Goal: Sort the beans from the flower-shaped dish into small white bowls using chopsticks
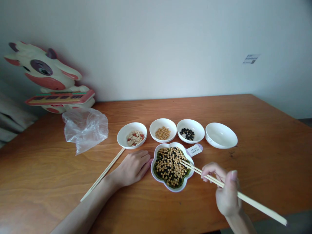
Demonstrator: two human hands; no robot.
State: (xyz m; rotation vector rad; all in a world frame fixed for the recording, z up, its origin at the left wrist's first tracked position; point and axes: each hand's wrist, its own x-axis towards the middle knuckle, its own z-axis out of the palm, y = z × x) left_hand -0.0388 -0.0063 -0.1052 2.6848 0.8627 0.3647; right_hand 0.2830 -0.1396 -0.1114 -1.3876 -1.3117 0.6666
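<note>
Two pale wooden chopsticks (202, 172) rest in your right hand (226, 191), its fingers curled firmly around them, their tips reaching over a white flower-shaped dish (171, 190) and its mound of round yellow soybeans and black beans (169, 166) on small green grains. (Whether the tips touch a bean is too close to tell.) The long tails of the chopsticks jut past your knuckles, a grip that keeps your hand outside the dish. Your left hand (133, 169) lies palm down on the table, relaxed and half open, holding nothing, its fingertips just beside the dish as if keeping close to it. A white-and-lilac paper label (195, 149) sits at the dish's far edge. Beyond, three round white ceramic bowls stand in a tidy row, one kind of food to each, all within easy reach: split red-skinned peanuts (134, 138), yellow soybeans (162, 133) and glossy black beans (187, 134). A fourth, oval white ceramic bowl (221, 136) closes the row. A second length of pale wooden chopstick (102, 175) lies beneath your left wrist, against a warm grained wooden table (48, 169), near a crumpled clear plastic bag (85, 130) and a cream-and-red cow-shaped toy (46, 74).
</note>
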